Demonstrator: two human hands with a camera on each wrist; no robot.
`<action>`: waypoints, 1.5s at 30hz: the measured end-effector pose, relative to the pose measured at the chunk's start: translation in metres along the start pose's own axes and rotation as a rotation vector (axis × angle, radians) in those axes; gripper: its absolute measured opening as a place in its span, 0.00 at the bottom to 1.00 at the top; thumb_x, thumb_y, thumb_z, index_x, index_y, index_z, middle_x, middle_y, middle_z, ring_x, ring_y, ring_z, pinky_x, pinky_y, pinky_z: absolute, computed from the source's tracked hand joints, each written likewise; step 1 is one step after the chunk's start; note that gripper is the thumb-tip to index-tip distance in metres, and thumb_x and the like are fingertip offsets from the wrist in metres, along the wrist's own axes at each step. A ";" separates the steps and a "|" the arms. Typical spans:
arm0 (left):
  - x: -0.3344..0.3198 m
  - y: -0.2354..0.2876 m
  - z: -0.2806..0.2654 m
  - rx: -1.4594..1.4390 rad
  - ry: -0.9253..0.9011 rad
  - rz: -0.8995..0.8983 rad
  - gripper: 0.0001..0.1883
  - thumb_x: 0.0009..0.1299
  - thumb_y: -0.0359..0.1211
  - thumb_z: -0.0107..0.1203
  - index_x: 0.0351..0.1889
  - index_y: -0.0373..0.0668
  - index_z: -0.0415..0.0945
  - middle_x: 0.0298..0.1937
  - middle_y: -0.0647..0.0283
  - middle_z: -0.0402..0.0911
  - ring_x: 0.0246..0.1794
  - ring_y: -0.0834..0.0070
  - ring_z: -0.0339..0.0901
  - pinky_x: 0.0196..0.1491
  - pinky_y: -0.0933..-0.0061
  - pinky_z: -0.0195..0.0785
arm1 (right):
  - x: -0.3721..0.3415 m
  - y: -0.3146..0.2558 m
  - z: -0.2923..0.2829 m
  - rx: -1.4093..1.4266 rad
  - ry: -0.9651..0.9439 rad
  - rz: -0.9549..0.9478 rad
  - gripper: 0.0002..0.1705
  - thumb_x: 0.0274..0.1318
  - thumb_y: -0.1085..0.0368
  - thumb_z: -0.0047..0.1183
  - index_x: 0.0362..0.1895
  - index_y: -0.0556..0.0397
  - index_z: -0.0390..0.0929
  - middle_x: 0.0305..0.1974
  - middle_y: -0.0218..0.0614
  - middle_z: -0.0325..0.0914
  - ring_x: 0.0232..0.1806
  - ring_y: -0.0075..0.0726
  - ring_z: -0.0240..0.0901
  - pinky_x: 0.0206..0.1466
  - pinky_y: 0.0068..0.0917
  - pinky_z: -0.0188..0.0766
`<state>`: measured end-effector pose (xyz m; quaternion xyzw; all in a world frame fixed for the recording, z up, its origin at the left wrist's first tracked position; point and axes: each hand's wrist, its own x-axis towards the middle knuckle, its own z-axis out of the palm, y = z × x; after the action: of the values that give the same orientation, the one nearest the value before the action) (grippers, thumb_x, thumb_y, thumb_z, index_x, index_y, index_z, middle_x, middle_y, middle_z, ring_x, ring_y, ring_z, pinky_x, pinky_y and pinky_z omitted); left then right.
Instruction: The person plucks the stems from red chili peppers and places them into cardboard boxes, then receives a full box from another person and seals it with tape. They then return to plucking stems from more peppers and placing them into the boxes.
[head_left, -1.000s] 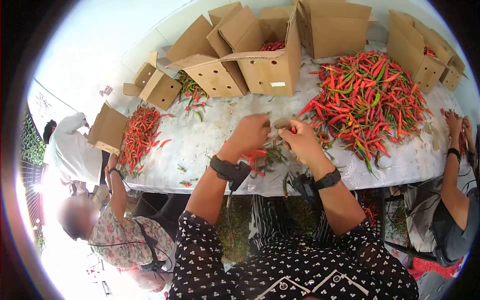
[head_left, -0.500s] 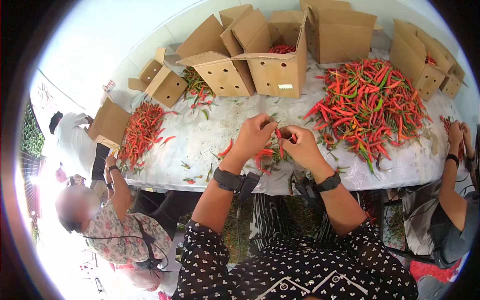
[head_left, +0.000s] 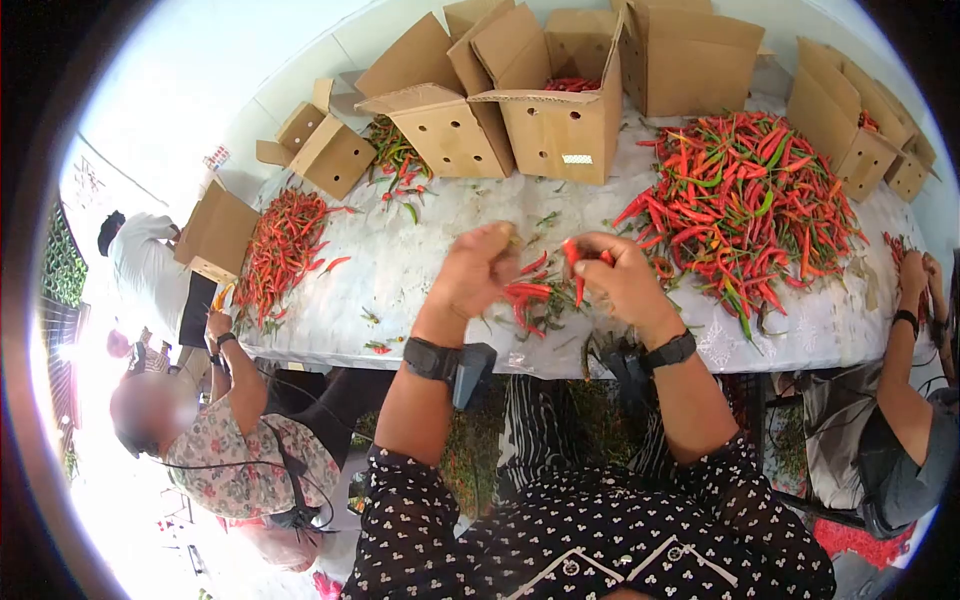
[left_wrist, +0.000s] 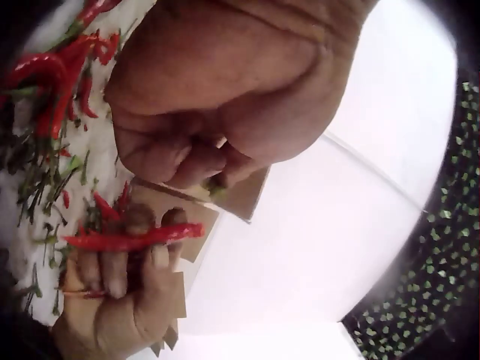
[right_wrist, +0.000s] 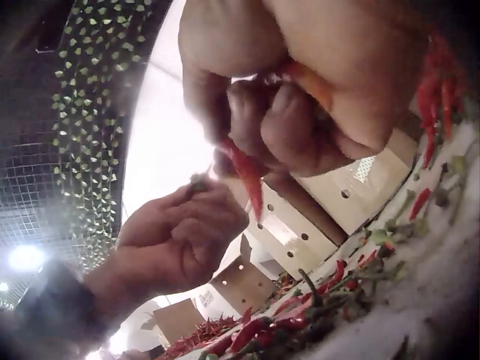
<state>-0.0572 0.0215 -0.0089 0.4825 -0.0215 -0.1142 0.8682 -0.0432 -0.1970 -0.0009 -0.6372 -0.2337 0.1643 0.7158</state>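
Observation:
My right hand (head_left: 628,285) holds a red chili pepper (right_wrist: 247,176) in its fingertips, pointing out past them. A second, orange-red chili (right_wrist: 311,84) is tucked inside the palm. To the left, apart from it, my left hand (head_left: 472,275) pinches a small green stem (left_wrist: 216,187) between thumb and fingers. The same chili shows lengthwise across the right fingers in the left wrist view. Below the hands, on the table's white cover (head_left: 440,230), lie a few loose red chilies (head_left: 527,293) among green stem bits.
A big heap of red and green chilies (head_left: 750,200) lies to the right; a smaller heap (head_left: 283,245) lies left. Open cardboard boxes (head_left: 560,135) line the back, one with red chilies inside. Other people sit at both ends, one with a hand (head_left: 218,325) near the left heap.
Half a second ago both hands met at one red chili. Now they have parted: the left has drawn off leftward with the green stem, while the chili stays in the right.

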 end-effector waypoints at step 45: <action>0.024 -0.030 0.033 1.959 0.134 0.256 0.13 0.55 0.42 0.54 0.28 0.41 0.77 0.22 0.52 0.76 0.28 0.55 0.75 0.33 0.60 0.67 | 0.007 0.021 -0.016 0.781 0.432 0.230 0.10 0.55 0.56 0.51 0.27 0.47 0.69 0.18 0.30 0.71 0.15 0.22 0.66 0.11 0.16 0.51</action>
<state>-0.0444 -0.0266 -0.0186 0.9869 -0.1094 0.0760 0.0909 -0.0273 -0.2035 -0.0224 -0.3613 0.0722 0.1819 0.9117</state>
